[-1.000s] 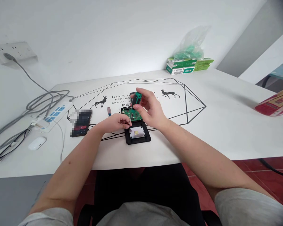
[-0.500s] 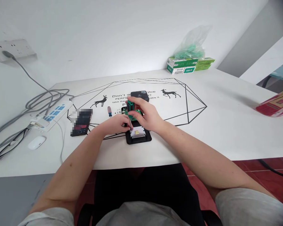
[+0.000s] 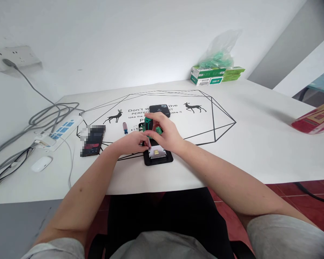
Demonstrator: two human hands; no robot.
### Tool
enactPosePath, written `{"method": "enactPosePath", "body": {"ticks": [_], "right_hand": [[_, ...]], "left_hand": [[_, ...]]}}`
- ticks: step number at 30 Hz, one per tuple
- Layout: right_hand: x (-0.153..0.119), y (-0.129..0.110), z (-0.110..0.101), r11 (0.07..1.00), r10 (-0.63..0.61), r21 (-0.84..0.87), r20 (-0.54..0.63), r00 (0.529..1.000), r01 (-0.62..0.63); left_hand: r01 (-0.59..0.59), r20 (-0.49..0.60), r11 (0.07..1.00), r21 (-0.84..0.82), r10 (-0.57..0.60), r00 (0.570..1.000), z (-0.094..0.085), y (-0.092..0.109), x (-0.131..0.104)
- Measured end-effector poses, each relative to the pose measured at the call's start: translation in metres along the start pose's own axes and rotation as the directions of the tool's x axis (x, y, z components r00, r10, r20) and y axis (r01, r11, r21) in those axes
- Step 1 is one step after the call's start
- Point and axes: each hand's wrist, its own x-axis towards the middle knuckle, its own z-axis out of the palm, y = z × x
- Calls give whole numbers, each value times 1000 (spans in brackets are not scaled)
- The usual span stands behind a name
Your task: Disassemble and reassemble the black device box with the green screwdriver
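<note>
My right hand (image 3: 169,133) is closed round the green and black handle of a screwdriver (image 3: 148,124), held upright. Its thin shaft points down at the left edge of a silver metal plate (image 3: 160,152) with a small gold patch. This plate lies in a black device casing (image 3: 166,161); part of a green circuit board (image 3: 158,130) shows behind it under my hand. My left hand (image 3: 133,142) has its fingers pinched together beside the screwdriver tip; what they hold, if anything, is hidden. Beyond both hands lies a black cover (image 3: 160,110).
A small screwdriver with a clear handle (image 3: 125,127) and tiny parts (image 3: 135,128) lie left of the casing. Further left are a phone (image 3: 94,140), a white earbud case (image 3: 41,163), glasses (image 3: 12,165) and a power strip (image 3: 66,129). Green boxes (image 3: 208,73) stand at the back right.
The screwdriver and my right hand have shifted slightly down and tilted a little. My left hand stays at the tip. The device stays in place.
</note>
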Motion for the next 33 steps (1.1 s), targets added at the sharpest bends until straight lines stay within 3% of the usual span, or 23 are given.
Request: {"method": "enactPosePath", "body": {"ticks": [7, 15, 28, 33], "right_hand": [[1, -4, -7, 1000, 25, 9, 3, 1000, -25], [5, -4, -7, 999, -33, -4, -60, 998, 32], [6, -3, -12, 999, -38, 28, -67, 997, 40], [6, -3, -11, 995, 27, 95, -39, 999, -23]], "left_hand": [[-77, -1, 997, 6, 77, 997, -1, 2, 0], [-74, 3, 997, 21, 74, 997, -1, 1, 0], [-70, 15, 997, 19, 70, 997, -3, 3, -1], [-67, -125, 998, 13, 68, 990, -6, 0, -1]]}}
